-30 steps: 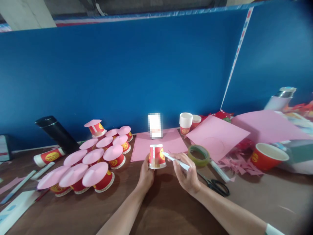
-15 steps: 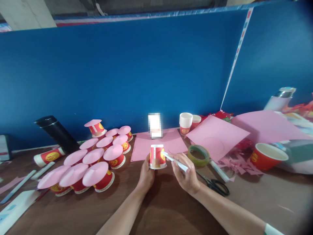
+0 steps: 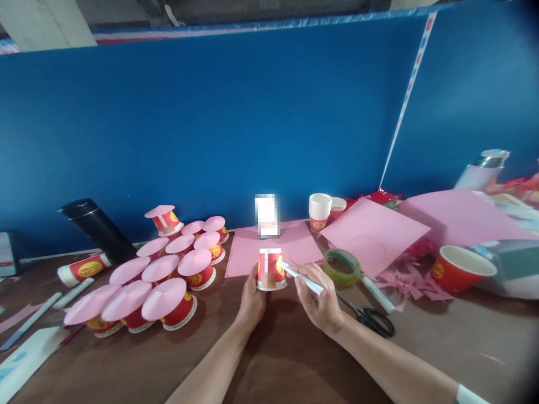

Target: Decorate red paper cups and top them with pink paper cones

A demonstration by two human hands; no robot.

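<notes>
Barely a touch rightward, the upside-down cup (image 3: 272, 270) has edged, clasped in the left hand (image 3: 251, 303); the right hand (image 3: 325, 308) pinches a pen (image 3: 306, 280) at its side. Marking, seemingly; next calls for 2 steady hands.

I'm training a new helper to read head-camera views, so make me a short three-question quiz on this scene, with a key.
1. Which hand holds the white pen-like tool?
2. True or false: the left hand is holding the scissors.
3. Fill in: the cups grouped on the left side of the table have ____ paper tops.

Key:
1. The right hand.
2. False; it holds an upside-down red paper cup.
3. Pink.
</notes>
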